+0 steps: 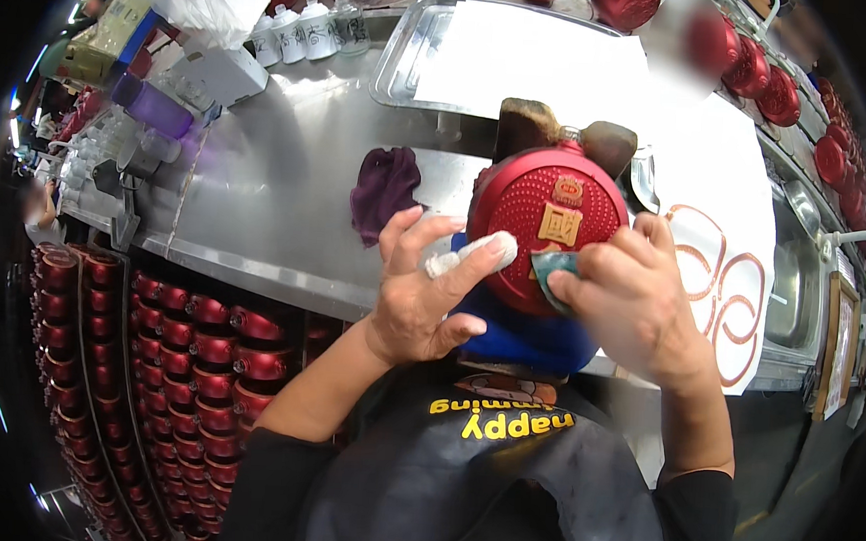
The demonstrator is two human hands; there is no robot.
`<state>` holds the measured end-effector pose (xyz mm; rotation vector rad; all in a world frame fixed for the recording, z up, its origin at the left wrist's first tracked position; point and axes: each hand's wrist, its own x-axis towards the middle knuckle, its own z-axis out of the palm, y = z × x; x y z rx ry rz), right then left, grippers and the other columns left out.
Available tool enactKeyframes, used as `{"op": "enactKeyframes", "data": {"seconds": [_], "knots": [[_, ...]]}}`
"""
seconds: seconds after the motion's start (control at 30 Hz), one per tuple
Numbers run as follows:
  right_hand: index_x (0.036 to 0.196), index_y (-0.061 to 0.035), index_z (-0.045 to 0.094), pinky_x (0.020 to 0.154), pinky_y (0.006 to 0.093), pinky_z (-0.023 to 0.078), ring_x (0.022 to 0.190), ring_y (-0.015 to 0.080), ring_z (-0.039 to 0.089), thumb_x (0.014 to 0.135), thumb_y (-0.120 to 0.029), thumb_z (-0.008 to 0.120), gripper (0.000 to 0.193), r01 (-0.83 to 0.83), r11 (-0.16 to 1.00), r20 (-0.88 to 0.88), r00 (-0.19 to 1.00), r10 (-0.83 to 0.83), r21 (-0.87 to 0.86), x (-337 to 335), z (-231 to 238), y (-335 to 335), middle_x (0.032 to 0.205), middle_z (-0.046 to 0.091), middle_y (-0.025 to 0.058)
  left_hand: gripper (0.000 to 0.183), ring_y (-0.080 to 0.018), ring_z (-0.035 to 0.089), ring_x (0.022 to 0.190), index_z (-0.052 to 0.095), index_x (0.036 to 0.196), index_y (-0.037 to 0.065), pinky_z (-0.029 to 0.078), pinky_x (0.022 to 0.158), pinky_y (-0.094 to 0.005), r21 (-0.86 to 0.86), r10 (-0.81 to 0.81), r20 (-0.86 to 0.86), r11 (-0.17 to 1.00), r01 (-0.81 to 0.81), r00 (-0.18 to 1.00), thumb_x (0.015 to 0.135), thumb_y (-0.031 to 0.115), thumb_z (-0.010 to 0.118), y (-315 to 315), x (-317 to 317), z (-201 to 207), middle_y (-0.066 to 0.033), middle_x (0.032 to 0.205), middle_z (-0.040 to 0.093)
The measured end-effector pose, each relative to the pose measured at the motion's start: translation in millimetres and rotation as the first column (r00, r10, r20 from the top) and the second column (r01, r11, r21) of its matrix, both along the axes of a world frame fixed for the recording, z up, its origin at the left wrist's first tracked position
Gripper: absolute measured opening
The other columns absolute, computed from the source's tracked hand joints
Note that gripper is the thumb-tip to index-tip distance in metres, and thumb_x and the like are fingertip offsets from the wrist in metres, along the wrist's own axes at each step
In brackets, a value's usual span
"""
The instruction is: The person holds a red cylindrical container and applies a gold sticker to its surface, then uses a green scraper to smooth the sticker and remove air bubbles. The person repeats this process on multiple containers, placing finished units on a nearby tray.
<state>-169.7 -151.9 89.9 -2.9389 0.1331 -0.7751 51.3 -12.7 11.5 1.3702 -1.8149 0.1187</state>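
Observation:
A round red flask-shaped bottle with raised dots and gold raised emblems stands in front of me, its neck end away from me between two brown, dark-edged blocks. A blue cloth lies under its near side. My right hand pinches a small thin teal piece against the lower right of the bottle's face; whether it is a pad or a scraper I cannot tell. At the bottle's left edge my left hand is open, fingers apart, one finger wrapped in a white covering.
A purple cloth lies left of the bottle. Behind it are a metal tray with white paper and several white bottles. Orange-brown rings lie on paper at right, by a sink. Racked red bottles stand lower left.

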Motion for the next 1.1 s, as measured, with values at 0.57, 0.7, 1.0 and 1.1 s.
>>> {"op": "enactKeyframes", "data": {"seconds": [0.57,0.7,1.0,1.1], "knots": [[0.099,0.0009,0.071,0.064,0.0322,0.045,0.076,0.0200,0.060,0.080,-0.003,0.081,0.021,0.246,0.915,0.127,0.946,-0.299,0.321,-41,-4,-8,0.081,0.062,0.0073,0.038,-0.0174,0.051,0.117,0.071,0.131,0.026,0.019,0.119,-0.0512,-0.006,-0.180,0.259,0.982,0.188,0.949,0.093,0.034,0.068,-17,-31,3,0.0101,0.100,0.075],[0.098,-0.0008,0.073,0.067,0.0331,0.045,0.075,0.0212,0.059,0.081,-0.006,0.082,0.020,0.239,0.932,0.145,0.947,-0.285,0.273,-39,-13,-9,0.081,0.062,0.0073,0.034,-0.0161,0.051,0.110,0.074,0.125,0.025,0.022,0.117,-0.0492,-0.006,-0.140,0.239,0.989,0.145,0.961,0.091,0.027,0.071,-5,-30,2,0.0106,0.085,0.074],[0.093,-0.0115,0.071,0.079,0.0394,0.040,0.078,0.0195,0.057,0.075,-0.009,0.083,0.021,0.199,0.979,0.083,0.976,-0.202,0.040,-24,-9,7,0.083,0.057,0.0010,0.037,-0.0155,0.052,0.098,0.077,0.118,0.021,0.030,0.109,-0.0432,-0.107,-0.069,0.165,0.990,0.088,0.984,0.081,0.015,0.078,1,-23,-2,0.0099,0.103,0.076],[0.091,-0.0117,0.071,0.080,0.0416,0.039,0.079,0.0201,0.056,0.074,-0.009,0.081,0.021,0.036,0.995,0.052,0.998,-0.041,0.093,-30,-9,16,0.083,0.055,0.0012,0.036,-0.0166,0.052,0.096,0.078,0.115,0.021,0.031,0.109,-0.0424,-0.091,-0.050,0.130,0.994,0.062,0.990,0.080,0.013,0.079,2,-23,1,0.0076,0.106,0.076]]}}
